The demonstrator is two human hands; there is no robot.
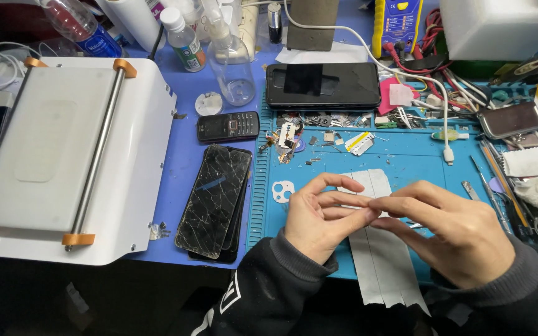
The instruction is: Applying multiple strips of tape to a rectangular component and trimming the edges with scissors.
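Tape strip (378, 249) lower centre, over mat (418, 158) | left hand (319, 214), right hand (449, 233) pinch its near part together, fingertips meeting, steadying it; cracked phone (214, 199) left

A cracked phone (214, 198) lies beside a white machine (63, 155), keypad phone (227, 126) above
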